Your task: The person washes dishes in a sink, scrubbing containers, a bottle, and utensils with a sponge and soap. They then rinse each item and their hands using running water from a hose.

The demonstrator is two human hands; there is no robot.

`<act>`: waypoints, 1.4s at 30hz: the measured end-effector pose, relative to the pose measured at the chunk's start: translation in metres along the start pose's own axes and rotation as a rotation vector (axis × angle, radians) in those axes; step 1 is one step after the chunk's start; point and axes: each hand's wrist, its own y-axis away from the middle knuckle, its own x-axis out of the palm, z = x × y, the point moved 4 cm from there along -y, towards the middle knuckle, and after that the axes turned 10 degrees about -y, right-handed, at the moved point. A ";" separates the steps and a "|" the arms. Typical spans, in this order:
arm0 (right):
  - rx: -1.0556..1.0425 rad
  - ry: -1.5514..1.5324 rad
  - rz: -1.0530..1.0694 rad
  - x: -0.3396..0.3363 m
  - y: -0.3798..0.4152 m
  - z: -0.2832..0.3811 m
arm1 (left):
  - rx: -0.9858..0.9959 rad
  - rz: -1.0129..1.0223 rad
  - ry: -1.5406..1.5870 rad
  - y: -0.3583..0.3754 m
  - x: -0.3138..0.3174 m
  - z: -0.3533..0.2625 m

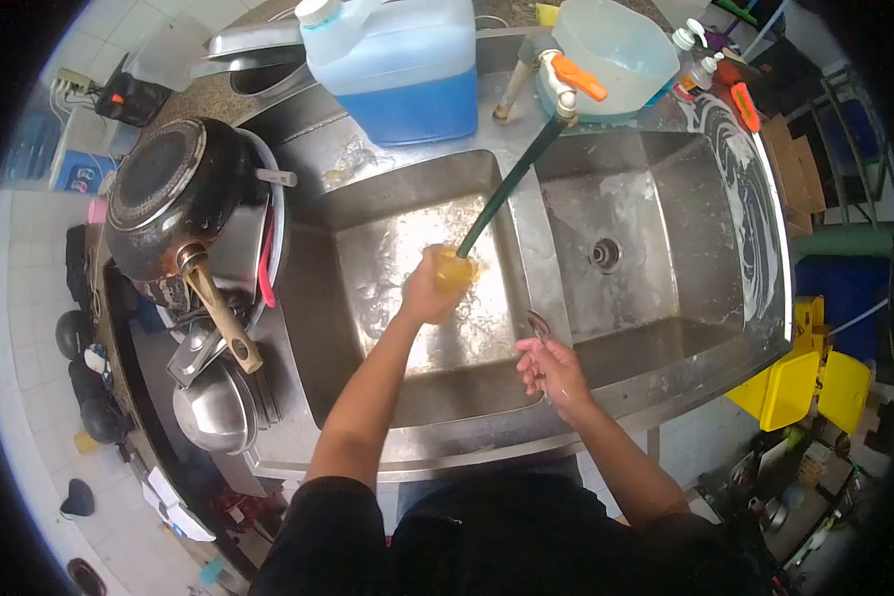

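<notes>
Over the left basin (pixel 437 353) of a steel double sink, my left hand (pixel 428 294) is wrapped round a round, yellow, cup-like thing (pixel 457 268). The lower end of a green hose (pixel 512 189) reaches right to it, coming down from a tap with an orange handle (pixel 576 76). My right hand (pixel 554 372) is at the front of the divider between the basins, fingers curled round a slim metal utensil (pixel 538 325). Its rounded end sticks up past the fingers; the rest is hidden in the hand.
Stacked pans, with a blackened pot (pixel 164 199) on top, and a metal bowl (pixel 214 407) crowd the left drainboard. Behind the sink stand a jug of blue liquid (pixel 407 99) and a clear tub (pixel 616 50). Soap suds (pixel 750 199) streak the right edge, near pump bottles (pixel 700 74).
</notes>
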 end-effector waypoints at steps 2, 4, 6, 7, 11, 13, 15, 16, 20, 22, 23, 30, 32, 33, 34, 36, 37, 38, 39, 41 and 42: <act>0.007 0.010 -0.001 -0.002 -0.001 -0.005 | -0.023 0.212 -0.106 -0.002 0.009 0.016; 0.022 0.040 0.010 0.007 -0.009 -0.010 | -0.131 0.302 0.019 -0.009 0.019 0.043; -0.165 0.140 0.033 0.015 -0.049 -0.035 | -0.382 0.432 0.156 -0.011 0.015 0.038; -0.311 0.272 -0.093 0.030 -0.066 -0.026 | -0.485 0.603 0.572 -0.012 0.029 0.051; -0.666 0.391 -0.497 0.080 -0.143 0.027 | -0.783 0.619 1.138 0.017 0.028 0.047; -0.651 0.259 -0.423 0.081 -0.179 0.022 | -0.603 0.821 1.328 0.018 0.029 0.049; -0.459 0.084 -0.230 0.087 -0.182 0.029 | -0.545 0.740 1.372 0.014 0.035 0.070; -0.427 0.085 -0.173 0.090 -0.179 0.029 | -0.580 0.561 1.304 0.012 0.039 0.088; -0.401 0.081 -0.063 0.097 -0.132 0.017 | -0.611 0.525 1.410 0.005 0.053 0.099; -0.353 -0.049 0.047 0.101 -0.130 0.008 | -0.499 0.597 1.524 0.012 0.050 0.093; -0.387 -0.029 0.057 0.108 -0.126 0.007 | -0.370 0.545 1.452 0.015 0.059 0.113; -0.269 0.188 0.051 0.112 -0.108 0.017 | -0.113 0.428 0.981 0.019 0.076 0.129; -0.220 0.118 0.026 0.109 -0.101 0.030 | 0.037 0.302 0.432 0.019 0.058 0.100; -0.230 0.227 0.013 0.102 -0.106 0.035 | 0.096 0.171 0.076 0.023 0.042 0.066; -0.241 0.334 0.002 0.097 -0.115 0.035 | 0.062 0.314 0.146 0.029 0.037 0.063; -0.427 0.514 -0.113 0.088 -0.146 0.017 | 0.054 0.220 0.200 0.052 0.008 0.019; -0.462 0.465 -0.088 0.092 -0.145 0.018 | 0.012 0.227 0.257 0.057 0.006 0.021; -0.498 0.419 -0.066 0.092 -0.144 0.020 | -0.026 0.232 0.318 0.059 0.006 0.025; -0.426 0.419 -0.075 0.092 -0.144 0.021 | -0.057 0.237 0.384 0.061 0.004 0.026; -0.405 0.476 -0.140 0.091 -0.142 0.021 | -0.011 0.212 0.357 0.061 0.001 0.020; -0.381 0.503 -0.148 0.088 -0.145 0.019 | 0.014 0.203 0.350 0.059 0.002 0.014</act>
